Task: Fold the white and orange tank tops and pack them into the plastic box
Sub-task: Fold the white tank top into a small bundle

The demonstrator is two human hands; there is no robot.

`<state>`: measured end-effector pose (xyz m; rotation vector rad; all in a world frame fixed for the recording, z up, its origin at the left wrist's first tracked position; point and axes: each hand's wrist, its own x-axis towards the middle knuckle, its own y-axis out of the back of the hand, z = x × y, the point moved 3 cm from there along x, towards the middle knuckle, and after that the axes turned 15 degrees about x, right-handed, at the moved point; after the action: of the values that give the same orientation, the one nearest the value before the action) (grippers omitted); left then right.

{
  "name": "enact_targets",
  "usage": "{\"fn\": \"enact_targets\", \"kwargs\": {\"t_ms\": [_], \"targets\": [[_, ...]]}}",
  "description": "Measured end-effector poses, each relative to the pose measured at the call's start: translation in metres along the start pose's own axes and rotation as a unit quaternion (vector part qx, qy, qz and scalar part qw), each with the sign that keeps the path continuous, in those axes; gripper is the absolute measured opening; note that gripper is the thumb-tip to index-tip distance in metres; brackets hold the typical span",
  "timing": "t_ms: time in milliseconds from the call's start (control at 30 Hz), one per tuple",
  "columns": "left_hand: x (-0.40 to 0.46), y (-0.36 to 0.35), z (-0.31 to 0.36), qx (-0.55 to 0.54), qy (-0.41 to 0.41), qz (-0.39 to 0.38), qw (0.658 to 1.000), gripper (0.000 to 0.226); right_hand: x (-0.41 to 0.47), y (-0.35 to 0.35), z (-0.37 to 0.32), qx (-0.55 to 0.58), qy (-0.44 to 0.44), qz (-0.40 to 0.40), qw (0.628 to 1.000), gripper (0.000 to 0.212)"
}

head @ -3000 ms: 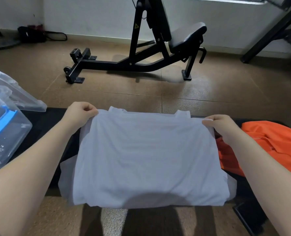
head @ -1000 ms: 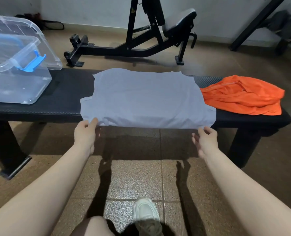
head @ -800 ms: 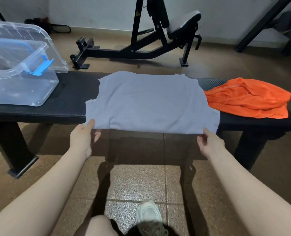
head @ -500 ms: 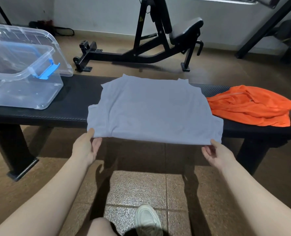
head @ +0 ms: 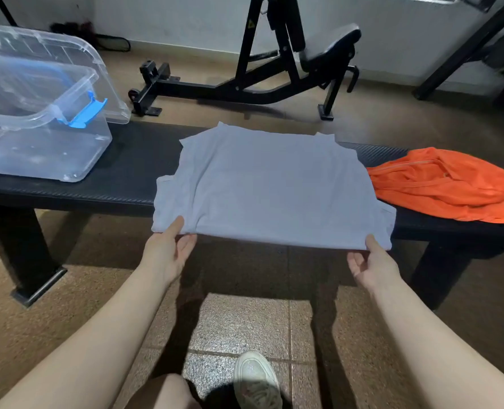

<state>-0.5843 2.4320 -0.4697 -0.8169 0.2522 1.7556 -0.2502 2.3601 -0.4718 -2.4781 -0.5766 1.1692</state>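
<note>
The white tank top (head: pixel 271 190) lies folded flat on the black bench (head: pixel 126 178), and its near edge hangs past the bench's front. My left hand (head: pixel 168 252) pinches the near left corner, thumb on top and fingers under the hem. My right hand (head: pixel 371 264) holds the near right corner the same way, with its thumb on the hem. The orange tank top (head: pixel 445 184) lies crumpled on the bench just right of the white one. The clear plastic box (head: pixel 38 143) with a blue latch stands open on the bench's left end.
The box's clear lid (head: pixel 76 54) leans behind the box. A black exercise machine (head: pixel 274 81) stands on the tiled floor beyond the bench. My white shoe (head: pixel 256 379) is on the floor below.
Three seconds ago my hands held the top's far edge; they have since come to its near corners. Over the last second both thumbs settled onto the hem.
</note>
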Motion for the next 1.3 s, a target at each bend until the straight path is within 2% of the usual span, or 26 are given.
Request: {"fn": "enact_targets", "kwargs": {"t_ms": [67,133,300,500,600,700,767,867,967,1067,1200,1300], "targets": [[-0.005,0.006,0.0,0.012,-0.031,0.039,0.999,0.031,-0.004,0.005,-0.007,-0.029,0.031,0.004,0.999,0.015],[-0.013,0.01,0.003,0.04,-0.074,0.082,0.993,0.028,-0.008,0.008,-0.014,-0.065,0.059,-0.004,0.996,0.005],[-0.046,0.012,0.014,0.069,-0.128,0.137,0.98,0.015,-0.04,0.016,-0.029,-0.108,0.112,0.007,0.988,0.014],[-0.071,0.005,0.026,0.035,-0.123,0.108,0.986,0.012,-0.063,0.024,-0.047,-0.07,0.126,0.011,0.989,0.005],[-0.075,-0.001,0.039,0.023,-0.134,0.103,0.985,0.024,-0.065,0.012,-0.058,-0.066,0.151,-0.008,0.986,0.013],[-0.072,-0.012,0.059,0.021,-0.151,0.108,0.982,0.038,-0.063,-0.012,-0.065,-0.047,0.172,-0.032,0.984,0.013],[-0.067,-0.022,0.07,0.011,-0.152,0.109,0.982,0.034,-0.055,-0.027,-0.072,-0.026,0.184,-0.042,0.982,0.016],[-0.055,-0.037,0.081,0.007,-0.145,0.127,0.981,0.016,-0.038,-0.049,-0.083,-0.026,0.199,-0.045,0.979,0.019],[-0.037,-0.05,0.095,0.025,-0.154,0.161,0.975,0.009,-0.012,-0.073,-0.087,-0.045,0.195,-0.045,0.979,0.023],[-0.014,-0.065,0.116,0.088,-0.173,0.22,0.956,0.024,0.017,-0.099,-0.09,-0.07,0.189,-0.036,0.979,0.023],[0.034,-0.086,0.137,0.087,-0.177,0.172,0.965,0.022,0.058,-0.135,-0.094,-0.141,0.19,-0.032,0.971,0.025],[0.062,-0.101,0.143,0.096,-0.163,0.186,0.964,0.023,0.083,-0.158,-0.095,-0.184,0.193,-0.03,0.963,0.027]]}}
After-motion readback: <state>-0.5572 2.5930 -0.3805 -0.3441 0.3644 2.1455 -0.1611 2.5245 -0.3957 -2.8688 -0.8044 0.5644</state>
